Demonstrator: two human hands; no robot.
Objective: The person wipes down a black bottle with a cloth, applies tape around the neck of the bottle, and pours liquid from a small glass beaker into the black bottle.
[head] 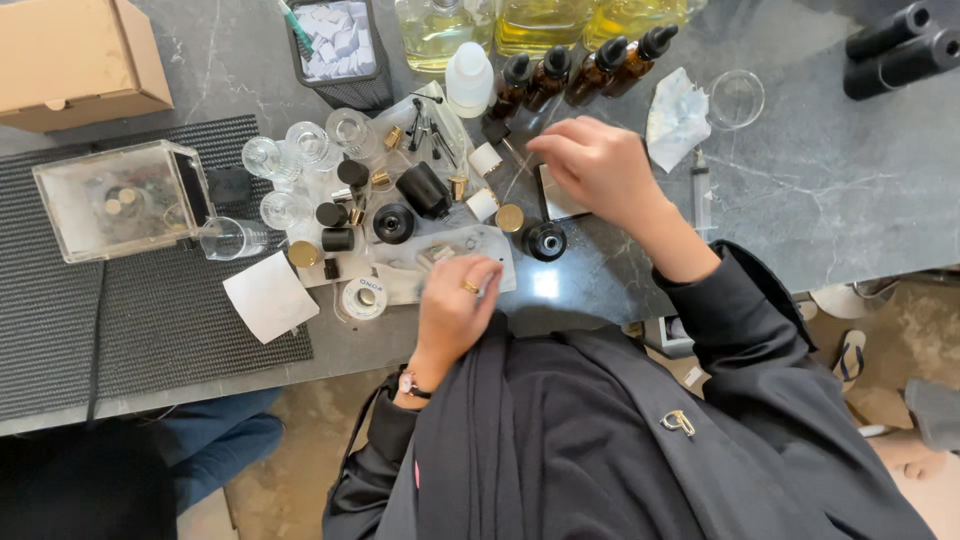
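Cardboard box (pixel 75 60); amber dropper bottles (pixel 585 70)

A dark grey marbled counter (pixel 820 180) carries a black ribbed mat (pixel 120 330) at its left. Below lies a mottled tan floor (pixel 300 440), perhaps stone, with sandals (pixel 850 350) nearby.

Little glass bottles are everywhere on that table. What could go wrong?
The right hand reaches over crowded clear glass vials and amber dropper bottles; a sleeve might knock one over. The small gold caps lie loose and could roll off the table. The left hand rests near the table's edge, close to small parts.
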